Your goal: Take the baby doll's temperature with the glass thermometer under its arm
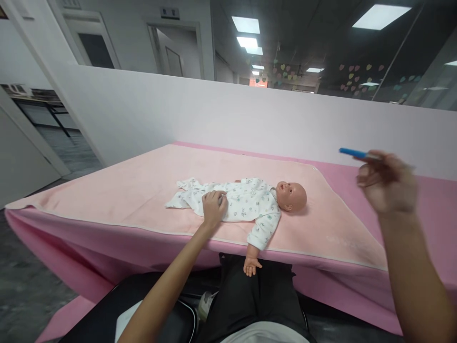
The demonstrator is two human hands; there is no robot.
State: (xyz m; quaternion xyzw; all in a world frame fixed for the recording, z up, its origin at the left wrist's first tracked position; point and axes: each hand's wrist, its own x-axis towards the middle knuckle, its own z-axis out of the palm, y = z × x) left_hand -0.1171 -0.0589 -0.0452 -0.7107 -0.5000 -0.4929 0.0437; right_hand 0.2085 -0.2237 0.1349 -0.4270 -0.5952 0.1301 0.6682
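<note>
Black trousers (266, 305) fill the nearest part of the view at 6 o'clock, with a black chair seat (103, 312) at 9 o'clock. Just beyond the knees, pink cloth (117, 247) covers the counter and hangs down its near side, with a peach mat (135, 186) spread on top.

A baby doll (250, 202) lies on its back on the mat at 12 o'clock, its bald head toward 1 o'clock and its legs toward 11. It wears a white printed sleepsuit (194, 194). One sleeved arm stretches toward the seated person, and the doll's bare hand (252, 267) juts past the counter's near edge.

The person's left hand (214, 207) rests on the doll's lower body at 11 o'clock, its fingers loosely bent over the fabric; whether they pinch any of it, I cannot tell. Near 2 o'clock the right hand (391, 183), blurred, is raised above the counter, its fingers closed on a slim blue pen-like stick (352, 152) whose tip points to 9 o'clock.

Farther off, a white partition (250, 114) runs behind the counter. Above it, dark glass (321, 33) carries heart-shaped stickers (283, 67) around 1 o'clock; a doorway (178, 57) stands at 11.
</note>
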